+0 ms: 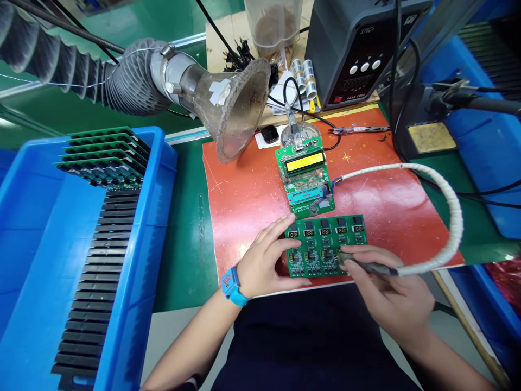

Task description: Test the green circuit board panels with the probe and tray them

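Observation:
A green circuit board panel lies on the red mat, with a row of small digit displays along its upper part. My left hand grips the panel's left side, fingers over the upper edge and side, thumb along the lower edge. Pinched in my right hand is a probe on a white-wrapped cable; its tip meets the panel right of the middle, partly hidden by my fingers. Just above the panel sits a programmer board with a lit yellow screen and a teal socket, wired to that cable.
On the left, a blue bin holds several upright circuit boards in a black slotted rack. A fume extraction funnel overhangs the red mat. Behind stand a soldering station and a pen.

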`<state>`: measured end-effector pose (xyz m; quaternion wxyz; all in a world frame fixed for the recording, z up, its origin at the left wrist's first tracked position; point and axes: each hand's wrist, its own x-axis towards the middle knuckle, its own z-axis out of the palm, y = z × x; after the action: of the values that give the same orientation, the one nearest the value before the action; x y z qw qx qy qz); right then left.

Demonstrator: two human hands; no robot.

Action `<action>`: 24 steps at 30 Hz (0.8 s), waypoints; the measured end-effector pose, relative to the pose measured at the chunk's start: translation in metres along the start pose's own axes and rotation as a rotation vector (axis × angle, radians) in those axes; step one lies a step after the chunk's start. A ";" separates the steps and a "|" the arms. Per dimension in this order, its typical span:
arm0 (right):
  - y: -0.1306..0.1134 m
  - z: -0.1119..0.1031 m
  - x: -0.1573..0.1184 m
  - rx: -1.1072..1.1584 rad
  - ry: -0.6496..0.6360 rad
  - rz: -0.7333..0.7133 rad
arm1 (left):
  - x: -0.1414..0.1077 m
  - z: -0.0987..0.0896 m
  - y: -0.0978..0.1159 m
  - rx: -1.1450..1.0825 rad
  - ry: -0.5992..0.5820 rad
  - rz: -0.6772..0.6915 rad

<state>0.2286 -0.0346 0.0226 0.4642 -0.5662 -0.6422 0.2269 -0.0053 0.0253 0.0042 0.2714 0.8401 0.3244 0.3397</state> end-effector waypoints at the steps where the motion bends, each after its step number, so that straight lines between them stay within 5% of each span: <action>1: 0.000 0.000 0.001 -0.004 -0.003 -0.002 | 0.000 0.000 0.000 0.003 -0.001 0.000; 24: 0.003 0.002 0.001 0.013 -0.002 -0.042 | 0.001 -0.002 0.001 0.038 -0.015 -0.008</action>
<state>0.2281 -0.0323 0.0195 0.4721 -0.5494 -0.6527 0.2220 -0.0052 0.0260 0.0067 0.2592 0.8463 0.3320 0.3261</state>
